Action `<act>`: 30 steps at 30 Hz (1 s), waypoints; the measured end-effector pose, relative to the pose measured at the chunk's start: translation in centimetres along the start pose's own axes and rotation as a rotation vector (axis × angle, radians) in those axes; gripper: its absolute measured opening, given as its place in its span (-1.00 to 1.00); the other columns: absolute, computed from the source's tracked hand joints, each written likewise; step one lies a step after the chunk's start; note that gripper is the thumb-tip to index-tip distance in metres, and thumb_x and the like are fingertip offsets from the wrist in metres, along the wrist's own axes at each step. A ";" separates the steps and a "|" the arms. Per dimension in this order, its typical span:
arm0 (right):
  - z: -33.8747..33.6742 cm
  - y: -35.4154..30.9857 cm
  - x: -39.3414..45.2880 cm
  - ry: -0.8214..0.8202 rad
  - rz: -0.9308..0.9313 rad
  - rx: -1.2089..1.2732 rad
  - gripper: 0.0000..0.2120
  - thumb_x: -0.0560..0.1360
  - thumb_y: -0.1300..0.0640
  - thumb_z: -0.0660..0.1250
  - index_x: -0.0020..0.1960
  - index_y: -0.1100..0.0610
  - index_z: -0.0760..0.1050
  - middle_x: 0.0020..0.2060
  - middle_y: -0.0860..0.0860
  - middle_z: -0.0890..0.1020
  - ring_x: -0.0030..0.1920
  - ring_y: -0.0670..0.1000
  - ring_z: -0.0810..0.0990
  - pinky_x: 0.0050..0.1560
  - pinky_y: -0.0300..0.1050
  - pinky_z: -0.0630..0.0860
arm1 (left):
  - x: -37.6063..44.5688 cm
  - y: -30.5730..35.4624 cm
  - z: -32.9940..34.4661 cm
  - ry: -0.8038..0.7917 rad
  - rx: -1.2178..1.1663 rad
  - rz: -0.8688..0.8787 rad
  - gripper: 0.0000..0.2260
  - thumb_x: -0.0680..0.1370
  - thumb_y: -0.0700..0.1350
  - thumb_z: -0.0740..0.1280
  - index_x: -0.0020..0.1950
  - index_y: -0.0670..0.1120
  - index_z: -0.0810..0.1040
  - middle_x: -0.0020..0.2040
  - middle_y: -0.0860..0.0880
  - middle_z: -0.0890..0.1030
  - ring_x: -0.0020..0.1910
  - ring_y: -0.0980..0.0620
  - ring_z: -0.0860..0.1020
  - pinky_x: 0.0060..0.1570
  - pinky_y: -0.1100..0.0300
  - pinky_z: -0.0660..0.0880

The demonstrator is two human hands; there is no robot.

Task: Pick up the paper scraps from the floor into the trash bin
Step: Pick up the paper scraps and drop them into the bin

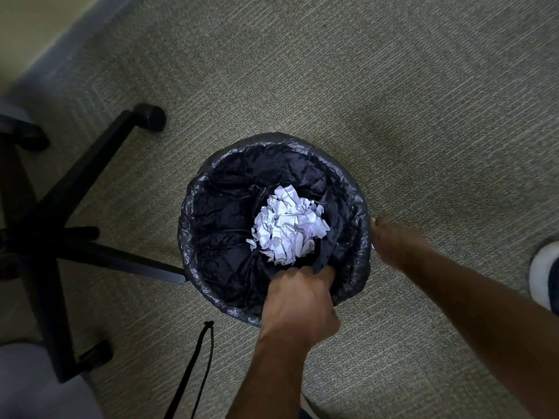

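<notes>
Two hands are at the trash bin (193, 237). The left hand (298, 300) has its grip curled over the near rim, fingers pinching a fold of the black bin liner (230, 189) on the inside. The right hand (393, 241) sits at the bin's right edge, outside the rim; a sliver of white shows at its fingertips and another under the hand (possibly a paper scrap (373, 219), too small to be sure), so whether that grip is pressed on something or just loosely bent I cannot tell.

Inside the bin, a heap of crumpled white paper scraps (289, 225) lies at the bottom of the liner. The carpeted floor (363, 86) around the bin shows no other loose paper in view. My reading: the task is nearly finished, with at most that last bit at the right hand left to drop in.

A chair base (75, 207) stands to the left, its near leg reaching the bin's side.
</notes>
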State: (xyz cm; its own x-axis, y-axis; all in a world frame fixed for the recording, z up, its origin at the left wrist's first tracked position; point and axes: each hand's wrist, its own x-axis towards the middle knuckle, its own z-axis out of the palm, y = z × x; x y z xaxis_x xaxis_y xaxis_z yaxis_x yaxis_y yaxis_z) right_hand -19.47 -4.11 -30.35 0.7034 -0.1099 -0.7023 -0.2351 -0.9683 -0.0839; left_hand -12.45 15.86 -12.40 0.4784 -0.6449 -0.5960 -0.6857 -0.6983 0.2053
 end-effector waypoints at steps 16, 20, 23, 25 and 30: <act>-2.3 -1.1 -2.4 -0.005 0.033 0.060 -0.55 0.64 0.23 0.17 0.49 0.19 0.16 0.28 0.17 0.47 0.17 0.13 0.61 0.06 -0.05 0.61 | 0.1 -0.1 0.3 0.004 -0.012 0.011 -0.68 0.30 -0.14 0.29 0.04 -0.02 0.48 -0.22 -0.04 0.53 -0.22 -0.11 0.54 -0.16 0.08 0.44; -2.2 -1.7 -3.7 0.044 -0.018 0.021 -0.43 0.61 0.21 0.22 0.54 0.19 0.06 0.32 0.16 0.43 0.18 0.07 0.58 0.00 -0.13 0.55 | 0.1 -0.2 0.3 0.004 -0.011 0.014 -0.69 0.30 -0.13 0.30 0.03 -0.01 0.48 -0.23 -0.04 0.53 -0.23 -0.11 0.54 -0.15 0.08 0.46; -0.8 -1.2 -3.4 0.045 -0.104 -0.040 -0.36 0.60 0.17 0.26 0.56 0.15 0.00 0.34 0.19 0.39 0.14 0.06 0.58 -0.07 -0.20 0.54 | 0.0 -0.1 0.4 0.011 -0.002 0.010 -0.70 0.28 -0.12 0.30 0.01 -0.01 0.48 -0.24 -0.04 0.54 -0.24 -0.11 0.55 -0.18 0.09 0.45; -0.6 -1.1 -3.3 0.018 -0.187 -0.105 -0.42 0.61 0.17 0.23 0.55 0.14 0.07 0.39 0.23 0.34 0.17 0.09 0.56 0.03 -0.11 0.61 | 0.0 -0.1 0.4 0.016 -0.002 0.010 -0.70 0.29 -0.13 0.29 0.02 -0.01 0.48 -0.24 -0.03 0.53 -0.24 -0.11 0.55 -0.18 0.09 0.45; -0.5 -1.4 -3.1 0.022 -0.227 -0.118 -0.57 0.64 0.16 0.22 0.48 0.08 0.25 0.28 0.16 0.47 0.14 0.10 0.58 0.06 -0.04 0.63 | 0.0 -0.1 0.4 0.019 -0.012 0.017 -0.69 0.32 -0.13 0.28 0.05 -0.01 0.48 -0.22 -0.04 0.54 -0.21 -0.10 0.54 -0.14 0.07 0.46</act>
State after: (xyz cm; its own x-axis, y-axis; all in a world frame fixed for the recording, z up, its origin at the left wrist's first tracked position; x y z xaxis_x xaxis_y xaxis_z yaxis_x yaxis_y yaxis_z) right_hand -21.00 -2.48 -27.70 0.7439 0.1095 -0.6592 0.0092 -0.9881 -0.1538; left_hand -12.64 16.03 -12.72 0.4766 -0.6625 -0.5778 -0.6877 -0.6905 0.2245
